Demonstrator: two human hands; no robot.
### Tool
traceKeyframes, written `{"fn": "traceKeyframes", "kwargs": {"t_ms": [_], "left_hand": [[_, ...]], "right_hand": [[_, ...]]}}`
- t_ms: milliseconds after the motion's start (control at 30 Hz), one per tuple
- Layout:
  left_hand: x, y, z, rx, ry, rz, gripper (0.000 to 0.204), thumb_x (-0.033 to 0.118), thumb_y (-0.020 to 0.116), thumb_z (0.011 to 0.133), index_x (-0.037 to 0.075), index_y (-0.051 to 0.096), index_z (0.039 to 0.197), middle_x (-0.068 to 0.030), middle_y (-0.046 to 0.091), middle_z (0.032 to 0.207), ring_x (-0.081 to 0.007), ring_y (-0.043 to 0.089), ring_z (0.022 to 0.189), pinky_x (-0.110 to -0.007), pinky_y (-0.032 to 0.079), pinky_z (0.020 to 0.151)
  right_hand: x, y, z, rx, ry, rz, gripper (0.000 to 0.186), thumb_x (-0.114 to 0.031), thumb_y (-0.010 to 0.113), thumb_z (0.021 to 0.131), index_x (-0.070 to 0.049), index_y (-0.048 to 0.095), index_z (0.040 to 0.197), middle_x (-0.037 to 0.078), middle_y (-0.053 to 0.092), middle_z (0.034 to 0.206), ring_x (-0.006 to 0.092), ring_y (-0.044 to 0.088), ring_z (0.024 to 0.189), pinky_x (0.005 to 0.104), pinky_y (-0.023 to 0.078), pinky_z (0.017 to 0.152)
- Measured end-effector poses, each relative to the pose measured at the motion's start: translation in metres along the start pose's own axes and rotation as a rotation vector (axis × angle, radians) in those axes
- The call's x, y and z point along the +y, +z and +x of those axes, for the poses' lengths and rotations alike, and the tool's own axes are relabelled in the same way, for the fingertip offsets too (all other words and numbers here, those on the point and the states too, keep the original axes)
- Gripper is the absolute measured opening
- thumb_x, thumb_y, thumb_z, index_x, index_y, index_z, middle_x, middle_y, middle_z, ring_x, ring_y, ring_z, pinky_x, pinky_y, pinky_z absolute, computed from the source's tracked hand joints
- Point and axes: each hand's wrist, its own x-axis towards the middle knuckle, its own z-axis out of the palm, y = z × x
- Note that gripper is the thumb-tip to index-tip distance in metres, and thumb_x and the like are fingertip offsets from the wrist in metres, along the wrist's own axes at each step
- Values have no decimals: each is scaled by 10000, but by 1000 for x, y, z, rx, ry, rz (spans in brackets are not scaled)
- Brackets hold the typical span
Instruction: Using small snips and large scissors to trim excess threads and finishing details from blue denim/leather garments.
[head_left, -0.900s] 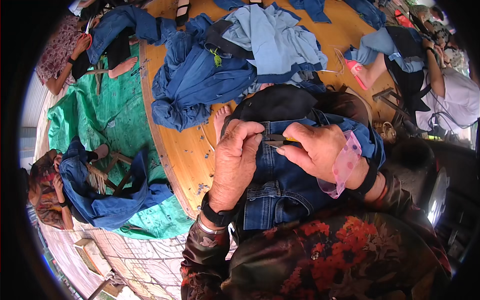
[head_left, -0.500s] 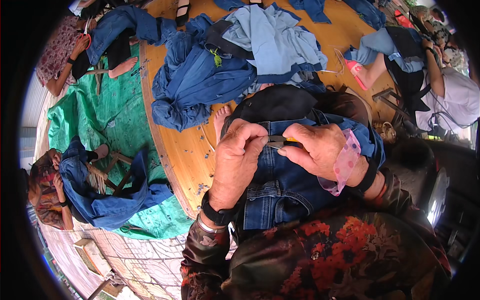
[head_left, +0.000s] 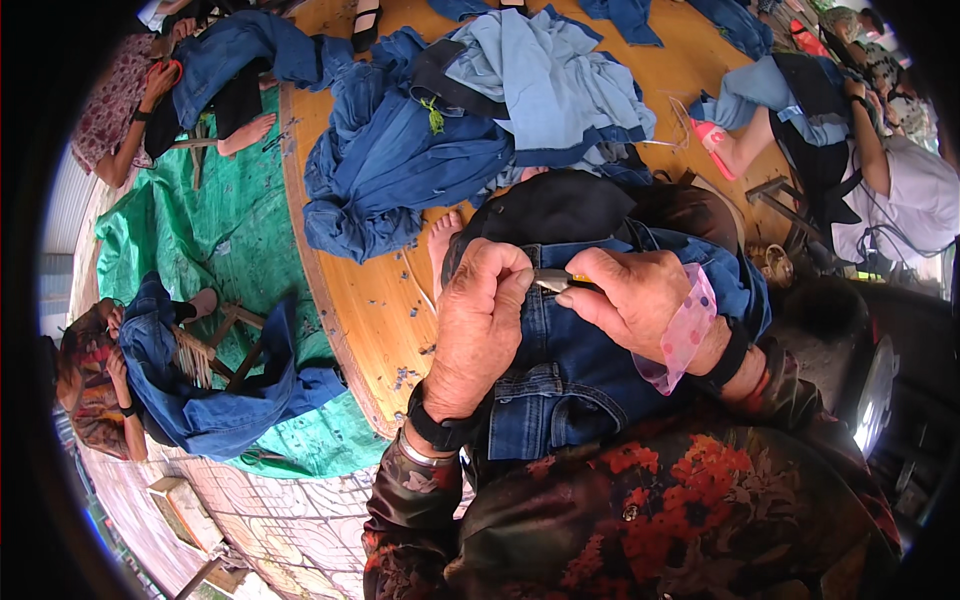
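Note:
Dark blue jeans (head_left: pixel 560 390) lie across my lap, over black fabric (head_left: pixel 550 205). My left hand (head_left: pixel 480 330) pinches the jeans' top edge at a seam with thumb and forefinger. My right hand (head_left: pixel 635 310) is closed on small metal snips (head_left: pixel 549 278) with a bit of yellow on the handle, their blades at the pinched spot, almost touching my left fingertips. A pink dotted ribbon (head_left: pixel 680 330) is tied at my right wrist.
A wooden board (head_left: pixel 370 320) carries piled blue denim (head_left: pixel 400 180) and light blue garments (head_left: pixel 540 80). Other people work with garments at upper left (head_left: pixel 115 110), lower left (head_left: pixel 90 380) and right (head_left: pixel 890 200). A green tarp (head_left: pixel 160 220) and small wooden stools (head_left: pixel 230 350) lie left.
The snips' blades have drawn closer together at my left fingertips, and both hands have shifted only slightly. The co-worker's hand at upper left has moved a little.

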Motion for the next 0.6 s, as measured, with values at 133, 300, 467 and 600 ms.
{"fn": "traceKeyframes", "kwargs": {"t_ms": [133, 300, 467, 600], "left_hand": [[0, -3, -3, 39, -24, -47, 55, -17, 553, 855, 30, 528, 871, 10, 510, 792, -75, 461, 695, -212, 403, 656], [-23, -31, -14, 277, -176, -237, 67, -18, 560, 857, 28, 557, 905, 38, 524, 823, -51, 462, 726, -193, 403, 680], [-39, -50, -23, 485, -298, 234, 146, -2, 568, 850, 14, 593, 993, -28, 624, 877, -92, 548, 713, -205, 435, 624], [-9, -37, -15, 139, -476, -438, 158, 124, 571, 894, -10, 618, 963, -16, 611, 786, -85, 547, 728, -218, 446, 656]], "right_hand": [[1, 0, -1, 26, 8, 44, 238, -246, 667, 792, -80, 509, 855, 78, 581, 656, 260, 601, 577, 351, 458, 495], [1, -10, -6, 54, 199, 169, 238, -246, 658, 810, -71, 518, 890, 88, 585, 659, 274, 601, 570, 366, 460, 505], [-2, -6, -3, 77, 144, 124, 232, -209, 668, 804, -60, 527, 913, 105, 591, 665, 272, 613, 586, 347, 465, 517], [-1, -4, 1, 72, 103, 70, 238, -187, 680, 798, -50, 537, 930, 105, 590, 646, 261, 618, 587, 331, 467, 520]]}}
